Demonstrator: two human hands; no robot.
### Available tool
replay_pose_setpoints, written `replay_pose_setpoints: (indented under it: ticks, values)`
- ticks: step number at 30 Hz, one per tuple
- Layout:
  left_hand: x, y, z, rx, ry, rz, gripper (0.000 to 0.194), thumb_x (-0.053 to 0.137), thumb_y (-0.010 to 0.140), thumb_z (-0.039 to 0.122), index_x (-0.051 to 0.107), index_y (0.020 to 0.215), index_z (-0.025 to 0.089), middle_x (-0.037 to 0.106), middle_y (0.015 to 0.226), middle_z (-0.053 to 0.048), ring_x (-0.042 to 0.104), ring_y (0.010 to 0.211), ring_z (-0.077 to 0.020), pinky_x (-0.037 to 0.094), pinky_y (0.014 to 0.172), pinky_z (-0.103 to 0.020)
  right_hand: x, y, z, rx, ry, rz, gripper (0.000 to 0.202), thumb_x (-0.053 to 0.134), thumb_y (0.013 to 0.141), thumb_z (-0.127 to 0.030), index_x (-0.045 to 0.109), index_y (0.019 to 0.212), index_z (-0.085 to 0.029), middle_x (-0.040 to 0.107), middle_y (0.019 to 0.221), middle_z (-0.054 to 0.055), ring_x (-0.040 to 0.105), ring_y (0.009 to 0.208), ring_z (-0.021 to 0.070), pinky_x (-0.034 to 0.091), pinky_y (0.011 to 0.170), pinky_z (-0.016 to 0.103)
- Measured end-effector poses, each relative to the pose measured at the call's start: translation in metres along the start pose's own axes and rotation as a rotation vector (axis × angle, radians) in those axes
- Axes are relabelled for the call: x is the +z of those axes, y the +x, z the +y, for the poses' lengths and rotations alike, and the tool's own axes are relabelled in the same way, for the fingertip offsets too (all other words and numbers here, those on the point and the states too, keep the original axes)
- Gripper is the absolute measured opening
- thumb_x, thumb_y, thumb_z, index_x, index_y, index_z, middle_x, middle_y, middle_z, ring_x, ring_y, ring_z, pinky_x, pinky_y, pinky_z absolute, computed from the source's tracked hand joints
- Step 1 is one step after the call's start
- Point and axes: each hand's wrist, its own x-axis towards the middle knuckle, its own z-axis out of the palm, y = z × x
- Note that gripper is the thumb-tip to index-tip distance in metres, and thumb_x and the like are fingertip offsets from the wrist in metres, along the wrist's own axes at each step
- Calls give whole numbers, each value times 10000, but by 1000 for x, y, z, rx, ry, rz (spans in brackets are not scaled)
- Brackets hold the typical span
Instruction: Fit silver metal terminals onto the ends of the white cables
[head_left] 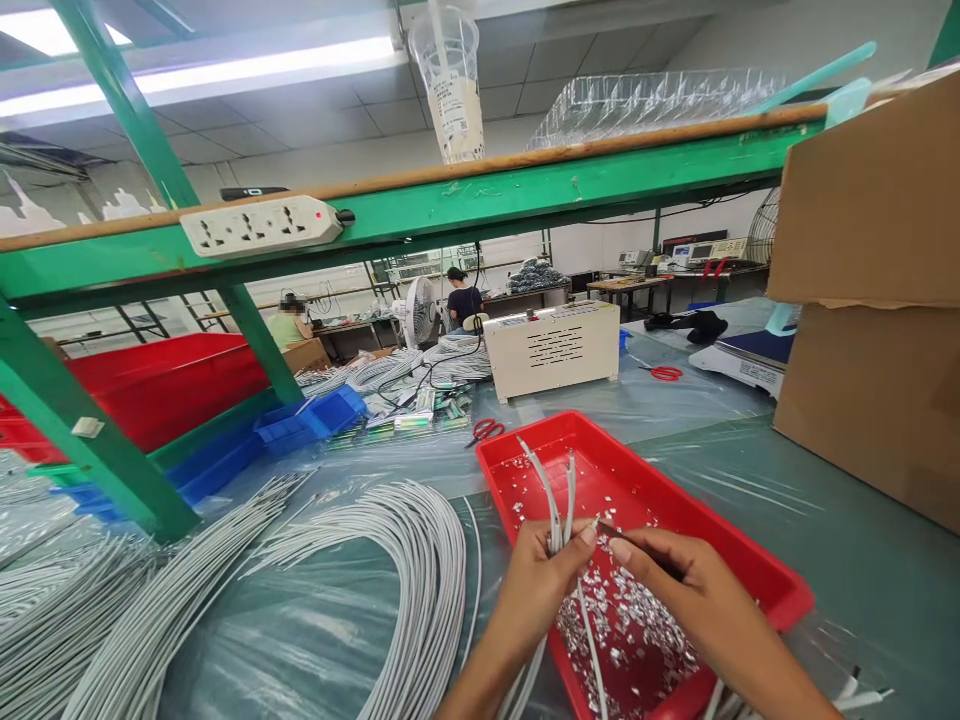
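Note:
My left hand [544, 575] is closed around a few light grey cables [553, 500], whose ends stick up above the fingers. A cable tip shows between its thumb and forefinger. Close on the right, my right hand [682, 580] grips thin dark tweezers [611, 530], their point touching or nearly touching that tip; most of the tool is hidden in the palm. Both hands are over a red tray [750, 550] strewn with small silvery foil scraps [652, 620]. One cable hangs down from the left hand across the tray.
Grey cable bundles [427, 560] lie at left. Behind the tray are red-handled scissors [487, 430], a beige machine box [555, 350] and blue bins [322, 410]. Cardboard boxes [870, 300] stand at right. A green shelf [525, 195] crosses overhead, carrying a drink cup [454, 100]. Two people sit farther back.

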Motion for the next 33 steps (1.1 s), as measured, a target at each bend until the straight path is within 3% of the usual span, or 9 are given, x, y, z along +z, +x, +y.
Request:
replay_pose_setpoints:
  ticks: [7,14,18,23,28,33]
  values:
    - [1,0,2,12,79,0,280,520,760,364,549,591,143,261,493,60,196,455,-82,122,461,-241,-1,0,8,3,6,-13,295,493,803,-364,671,922,-160,653,736,18,560,726,216,410,640,273]
    - [-2,-1,-1,-1,85,-37,343,460,798,370,426,524,167,270,479,56,190,447,-82,119,451,-249,-3,1,11,-12,72,-75,255,480,821,-319,663,915,-168,663,777,15,561,781,211,418,685,271]
    - [-6,0,-1,-3,73,-47,308,519,763,360,533,556,133,352,476,40,232,441,-75,144,448,-235,-4,-1,11,-10,40,-77,180,510,801,-252,668,833,-173,637,725,-3,531,705,186,400,617,242]
    - [-7,2,0,6,72,-24,237,612,682,321,642,643,89,505,509,-12,398,485,-99,270,499,-222,-4,0,12,-16,19,-99,153,528,788,-238,628,689,-180,564,635,-32,477,623,151,366,562,215]
    - [0,1,0,26,115,93,178,643,617,238,642,586,62,532,512,-28,425,489,-109,311,500,-226,-4,1,15,-15,5,-102,185,514,795,-288,639,717,-177,573,655,-9,509,665,183,393,585,239]
    - [10,-4,-4,81,216,270,131,578,653,161,626,554,90,451,478,23,332,469,-84,234,455,-210,-1,-1,16,-16,8,-91,253,497,796,-343,670,872,-174,639,722,23,561,754,237,434,682,292]
